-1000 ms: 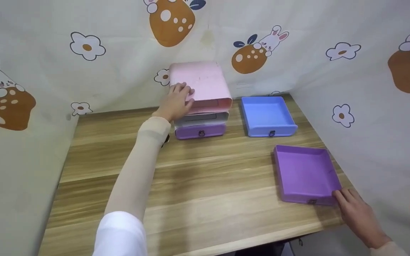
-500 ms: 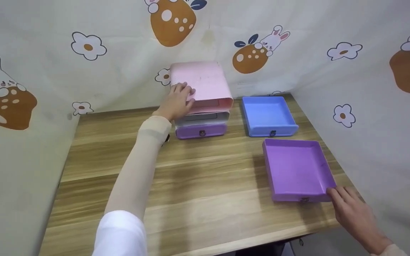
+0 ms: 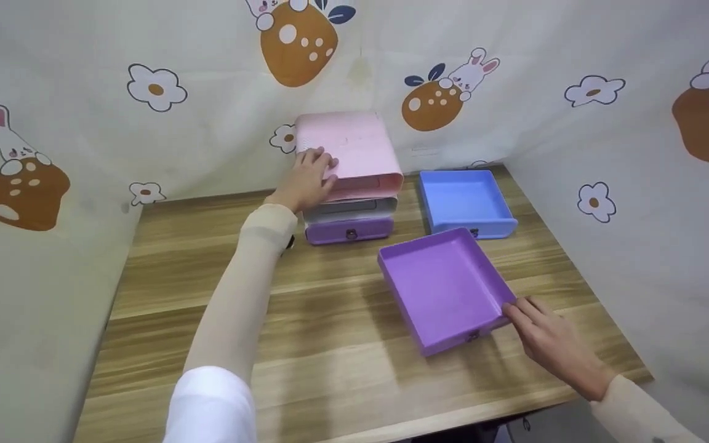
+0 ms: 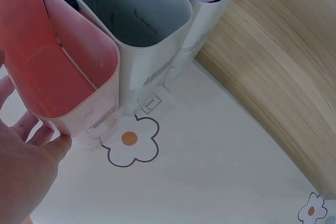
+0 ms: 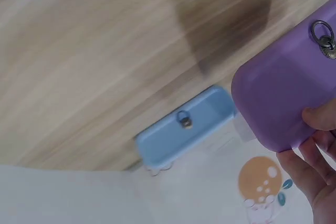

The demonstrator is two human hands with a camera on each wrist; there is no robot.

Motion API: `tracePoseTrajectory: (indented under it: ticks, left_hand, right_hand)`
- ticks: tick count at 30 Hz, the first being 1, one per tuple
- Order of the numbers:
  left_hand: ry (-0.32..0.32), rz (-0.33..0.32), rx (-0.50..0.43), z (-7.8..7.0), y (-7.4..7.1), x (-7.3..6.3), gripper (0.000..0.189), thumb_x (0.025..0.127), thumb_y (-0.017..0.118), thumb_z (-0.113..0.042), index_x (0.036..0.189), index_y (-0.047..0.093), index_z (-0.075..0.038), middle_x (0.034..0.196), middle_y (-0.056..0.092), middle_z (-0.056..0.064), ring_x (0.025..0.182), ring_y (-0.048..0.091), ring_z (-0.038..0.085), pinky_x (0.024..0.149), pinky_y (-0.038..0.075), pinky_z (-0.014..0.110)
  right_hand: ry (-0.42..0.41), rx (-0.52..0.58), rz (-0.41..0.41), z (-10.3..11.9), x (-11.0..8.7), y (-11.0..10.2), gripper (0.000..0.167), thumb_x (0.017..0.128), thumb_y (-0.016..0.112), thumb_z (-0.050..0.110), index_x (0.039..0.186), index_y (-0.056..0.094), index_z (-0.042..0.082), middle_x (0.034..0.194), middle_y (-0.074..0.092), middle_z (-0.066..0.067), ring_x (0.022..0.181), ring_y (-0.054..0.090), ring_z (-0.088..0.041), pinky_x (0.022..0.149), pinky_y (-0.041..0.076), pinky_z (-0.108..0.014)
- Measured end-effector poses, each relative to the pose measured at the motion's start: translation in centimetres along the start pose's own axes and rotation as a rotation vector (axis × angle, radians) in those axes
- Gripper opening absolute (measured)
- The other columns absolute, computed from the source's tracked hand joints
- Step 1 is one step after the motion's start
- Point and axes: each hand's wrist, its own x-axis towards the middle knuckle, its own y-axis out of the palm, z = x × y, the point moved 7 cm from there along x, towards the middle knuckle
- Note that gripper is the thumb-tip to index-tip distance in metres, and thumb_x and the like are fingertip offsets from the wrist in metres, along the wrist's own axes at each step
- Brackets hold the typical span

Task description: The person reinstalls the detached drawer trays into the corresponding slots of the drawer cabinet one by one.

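Note:
A stack of drawer units stands at the table's back: a pink shell on top, a white shell under it, both open-fronted without drawers. A purple drawer front closes the bottom unit. My left hand rests on the pink shell's top left corner, fingers spread on the surface in the left wrist view. My right hand pinches the near right corner of a loose purple drawer, thumb on its front face below the ring pull. This drawer is tilted and held above the table, its inside bare.
A blue drawer with a ring pull lies on the table at the back right, just behind the purple one. Printed cloth walls border the back and sides. A small dark object shows partly behind my left forearm.
My right hand has carried the loose purple drawer off the table's right side, leftward toward the middle, turning it anticlockwise. My left hand has stayed on the pink shell.

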Motion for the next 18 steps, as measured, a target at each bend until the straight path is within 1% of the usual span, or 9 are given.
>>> tracePoseTrajectory:
  ticks: [2,4,7,10,12,16,18]
  left_hand:
    - [-0.006,0.004,0.002,0.1,0.1,0.0,0.042,0.102,0.043,-0.034,0.138,0.046,-0.012,0.161,0.028,0.019,0.152,0.024,0.038,0.126,0.027,0.055]
    - [-0.008,0.006,-0.002,0.1,0.3,-0.1,0.042,0.102,0.044,-0.035,0.137,0.046,-0.013,0.161,0.028,0.019,0.152,0.024,0.038,0.126,0.026,0.055]
    - [-0.004,0.01,0.0,0.1,0.3,-0.1,0.042,0.102,0.043,-0.034,0.138,0.046,-0.012,0.161,0.028,0.019,0.151,0.025,0.039,0.127,0.025,0.054]
    - [-0.001,0.012,0.005,0.1,0.2,-0.1,0.043,0.102,0.043,-0.034,0.139,0.046,-0.012,0.161,0.028,0.019,0.151,0.025,0.039,0.127,0.025,0.054]
    - [0.0,0.01,0.008,0.1,0.1,-0.1,0.043,0.102,0.043,-0.034,0.139,0.046,-0.012,0.16,0.029,0.019,0.151,0.025,0.038,0.127,0.025,0.054]
    - [-0.002,0.004,0.005,0.1,0.0,0.0,0.042,0.102,0.043,-0.033,0.138,0.047,-0.012,0.16,0.03,0.019,0.151,0.026,0.038,0.127,0.026,0.054]
    - [-0.002,0.002,0.003,0.1,0.0,0.1,0.041,0.102,0.044,-0.033,0.137,0.047,-0.012,0.16,0.03,0.019,0.151,0.026,0.038,0.126,0.027,0.054]
  right_hand:
    - [-0.025,0.023,0.007,0.4,1.1,0.7,0.04,0.106,0.027,0.012,0.103,0.066,0.004,0.092,0.065,-0.004,0.084,0.059,-0.019,0.064,0.058,-0.024]
    - [-0.05,0.027,-0.001,0.9,2.1,1.3,0.039,0.106,0.028,0.012,0.103,0.066,0.004,0.092,0.064,-0.004,0.085,0.058,-0.019,0.064,0.056,-0.023]
    - [-0.074,0.023,-0.028,1.3,3.5,2.2,0.037,0.106,0.03,0.013,0.102,0.066,0.006,0.091,0.063,-0.003,0.083,0.057,-0.018,0.055,0.054,-0.022]
    - [-0.086,0.028,-0.033,1.7,4.6,3.2,0.035,0.106,0.031,0.013,0.102,0.066,0.007,0.091,0.063,-0.002,0.082,0.058,-0.018,0.051,0.053,-0.022]
    - [-0.088,0.046,-0.03,1.9,5.3,3.9,0.036,0.107,0.031,0.014,0.102,0.066,0.007,0.091,0.064,-0.003,0.083,0.059,-0.018,0.051,0.054,-0.023]
    - [-0.104,0.08,-0.033,2.3,6.5,4.8,0.037,0.108,0.029,0.014,0.102,0.064,0.006,0.092,0.063,-0.003,0.085,0.058,-0.019,0.057,0.057,-0.024]
    - [-0.108,0.091,-0.034,2.4,7.0,5.3,0.037,0.108,0.028,0.015,0.101,0.064,0.006,0.092,0.062,-0.003,0.085,0.058,-0.019,0.057,0.056,-0.024]
